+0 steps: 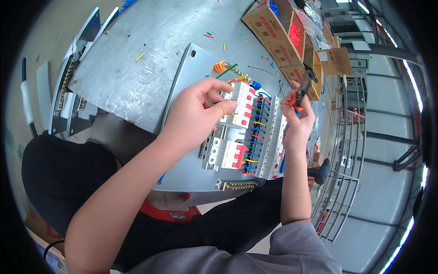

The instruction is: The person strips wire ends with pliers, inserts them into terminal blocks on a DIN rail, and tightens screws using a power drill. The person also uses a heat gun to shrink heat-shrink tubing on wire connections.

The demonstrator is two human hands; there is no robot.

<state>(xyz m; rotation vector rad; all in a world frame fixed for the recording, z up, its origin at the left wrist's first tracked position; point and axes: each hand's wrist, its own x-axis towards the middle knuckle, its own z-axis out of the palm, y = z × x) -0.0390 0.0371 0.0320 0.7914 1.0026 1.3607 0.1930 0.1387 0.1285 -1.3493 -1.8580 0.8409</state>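
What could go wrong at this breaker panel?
The orange-handled pliers in the right hand might nick the closely packed coloured wires.
The left hand crowds the breakers, so it may tug a neighbouring wire.
Loose coloured scraps on the metal table could get swept into the breakers.

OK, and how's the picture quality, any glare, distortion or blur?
Head view: strong fisheye distortion, with black corners and washed-out light strips curving down the right; head view: pale patches on the metal table may be glare or scuffs; head view: left hand and right hand look clearly outlined, but markings on the breakers are too small to judge.
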